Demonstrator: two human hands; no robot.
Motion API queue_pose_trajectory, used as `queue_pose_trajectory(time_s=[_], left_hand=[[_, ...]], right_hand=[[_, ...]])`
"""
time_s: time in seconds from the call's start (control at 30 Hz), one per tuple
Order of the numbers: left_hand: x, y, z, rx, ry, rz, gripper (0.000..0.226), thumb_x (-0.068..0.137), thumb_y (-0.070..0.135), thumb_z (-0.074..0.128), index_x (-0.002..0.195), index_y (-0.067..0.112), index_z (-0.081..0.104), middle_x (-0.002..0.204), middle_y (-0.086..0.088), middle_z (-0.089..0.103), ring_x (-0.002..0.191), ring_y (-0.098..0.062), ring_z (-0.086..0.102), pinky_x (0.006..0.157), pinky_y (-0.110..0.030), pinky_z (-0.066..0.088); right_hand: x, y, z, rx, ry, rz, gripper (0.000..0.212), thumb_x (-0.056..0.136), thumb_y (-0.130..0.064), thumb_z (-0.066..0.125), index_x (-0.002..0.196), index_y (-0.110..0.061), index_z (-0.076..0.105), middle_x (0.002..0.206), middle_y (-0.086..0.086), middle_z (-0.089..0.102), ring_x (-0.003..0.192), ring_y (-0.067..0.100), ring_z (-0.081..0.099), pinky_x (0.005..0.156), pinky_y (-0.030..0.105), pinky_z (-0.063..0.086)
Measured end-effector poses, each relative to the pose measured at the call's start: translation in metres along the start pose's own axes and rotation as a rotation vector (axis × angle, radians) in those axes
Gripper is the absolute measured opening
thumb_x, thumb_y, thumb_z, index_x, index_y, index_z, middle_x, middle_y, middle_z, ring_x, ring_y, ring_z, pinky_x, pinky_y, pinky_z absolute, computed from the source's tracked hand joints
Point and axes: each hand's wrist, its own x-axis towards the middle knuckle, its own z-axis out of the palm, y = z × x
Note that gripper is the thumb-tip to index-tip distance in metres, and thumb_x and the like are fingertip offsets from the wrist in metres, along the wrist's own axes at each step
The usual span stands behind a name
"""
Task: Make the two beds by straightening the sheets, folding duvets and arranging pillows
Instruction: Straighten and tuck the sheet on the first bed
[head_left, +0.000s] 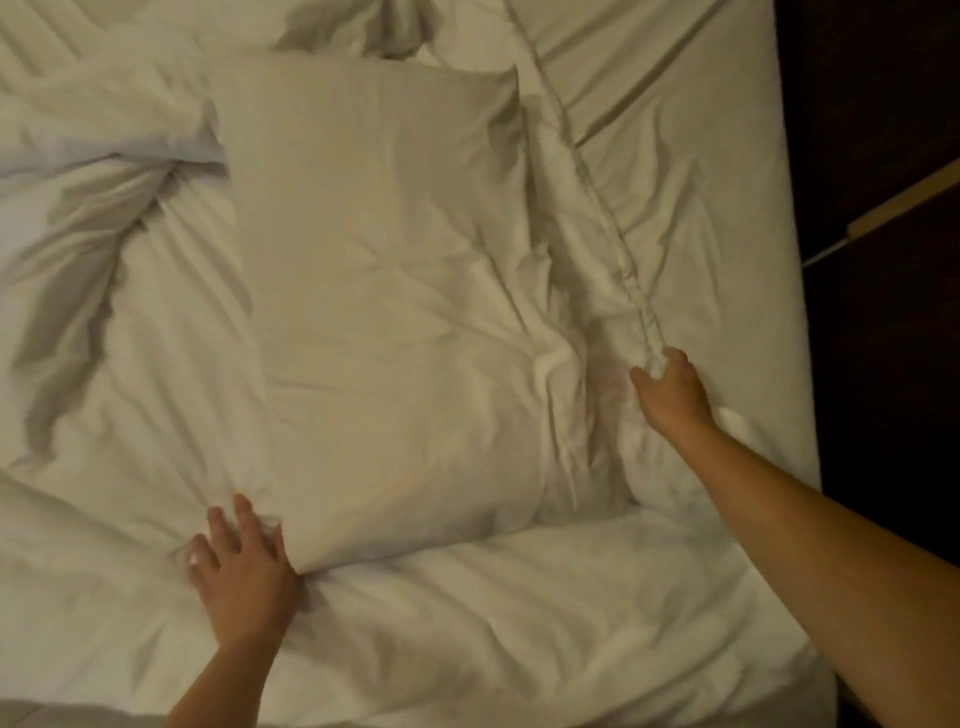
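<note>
A white pillow (384, 312) lies lengthwise in the middle of a rumpled white bed. My left hand (241, 566) rests with fingers spread against the pillow's near left corner, pressing on the crumpled duvet (130, 415) beside it. My right hand (670, 392) is closed on the bunched hem of a white duvet edge (636, 296) that runs as a ridge up the right side of the pillow. To the right of that ridge the fitted sheet (717, 171) lies fairly flat on the mattress.
The mattress's right edge (795, 312) drops to a dark floor or furniture, where a pale wooden strip (893, 208) crosses diagonally. More creased bedding (493, 623) covers the near part of the bed, and folds pile up at the far left.
</note>
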Motion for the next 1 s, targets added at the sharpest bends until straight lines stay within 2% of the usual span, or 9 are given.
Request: queue_pose_trajectory(time_s=[0.13,0.23,0.33,0.4,0.53,0.63,0.73,0.87,1.0], left_hand=[[-0.005,0.0,0.009,0.036,0.06,-0.013,0.093,0.087,0.019,0.073,0.163,0.017,0.018,0.165,-0.025,0.023,0.144,-0.054,0.025,0.12,-0.061,0.017],[-0.01,0.005,0.011,0.027,0.073,-0.016,0.092,0.087,0.024,0.067,0.163,0.019,0.014,0.166,-0.023,0.019,0.146,-0.051,0.021,0.121,-0.06,0.014],[-0.016,0.012,0.012,0.012,0.092,-0.007,0.086,0.088,0.028,0.059,0.163,0.018,0.017,0.165,-0.025,0.02,0.146,-0.053,0.022,0.12,-0.062,0.015],[-0.024,0.019,0.012,-0.009,0.081,-0.016,0.092,0.079,0.039,0.049,0.163,0.017,0.018,0.166,-0.025,0.019,0.147,-0.053,0.02,0.12,-0.063,0.015],[-0.049,0.044,0.014,-0.017,0.068,-0.035,0.099,0.076,0.043,0.055,0.163,0.018,0.015,0.167,-0.022,0.017,0.15,-0.046,0.017,0.121,-0.061,0.017],[-0.074,0.066,0.023,-0.009,0.051,-0.084,0.082,0.084,0.042,0.035,0.157,0.004,0.035,0.167,-0.022,0.021,0.15,-0.044,0.019,0.122,-0.058,0.017],[-0.099,0.09,0.033,-0.038,0.04,-0.18,0.07,0.098,0.04,0.03,0.144,-0.009,0.048,0.165,-0.024,0.025,0.15,-0.044,0.021,0.123,-0.057,0.019],[-0.124,0.11,0.043,-0.045,0.062,-0.19,0.072,0.101,0.045,0.029,0.145,-0.01,0.043,0.159,-0.033,0.03,0.145,-0.049,0.025,0.118,-0.06,0.026],[-0.123,0.09,0.071,0.227,-0.066,-0.14,0.069,0.104,0.047,0.014,0.15,0.004,0.044,0.165,-0.028,0.017,0.151,-0.048,0.008,0.117,-0.057,0.019]], right_hand=[[0.026,0.03,0.002,-0.035,-0.054,0.049,0.064,0.09,-0.042,0.063,0.137,-0.004,0.042,0.134,0.022,0.054,0.115,0.041,0.058,0.095,0.047,0.05],[0.044,0.042,0.005,-0.12,-0.023,0.017,0.059,0.087,-0.042,0.069,0.126,-0.001,0.053,0.125,0.024,0.06,0.108,0.041,0.061,0.088,0.044,0.051],[0.056,0.051,-0.002,-0.199,0.013,-0.091,0.029,0.091,-0.033,0.067,0.099,-0.005,0.064,0.104,0.022,0.068,0.09,0.037,0.064,0.07,0.036,0.046],[0.063,0.056,-0.017,-0.211,0.092,-0.121,0.019,0.094,-0.028,0.063,0.086,-0.012,0.06,0.096,0.019,0.068,0.081,0.033,0.061,0.067,0.033,0.04],[0.075,0.06,-0.059,-0.189,0.243,-0.199,0.012,0.097,-0.022,0.057,0.087,-0.016,0.054,0.096,0.018,0.065,0.084,0.036,0.061,0.067,0.032,0.038],[0.087,0.064,-0.094,-0.169,0.325,-0.27,0.015,0.097,-0.016,0.054,0.083,-0.016,0.048,0.094,0.02,0.063,0.081,0.035,0.059,0.066,0.035,0.044],[0.1,0.074,-0.135,-0.173,0.349,-0.321,0.019,0.099,-0.018,0.052,0.082,-0.011,0.048,0.093,0.023,0.061,0.083,0.039,0.06,0.072,0.044,0.051],[0.114,0.097,-0.184,-0.274,0.337,-0.395,0.018,0.101,-0.018,0.051,0.087,-0.006,0.051,0.094,0.024,0.06,0.085,0.04,0.058,0.072,0.041,0.042],[0.126,0.127,-0.203,-0.279,0.339,-0.391,0.023,0.101,-0.017,0.05,0.081,-0.007,0.046,0.086,0.018,0.056,0.077,0.032,0.054,0.069,0.039,0.043]])
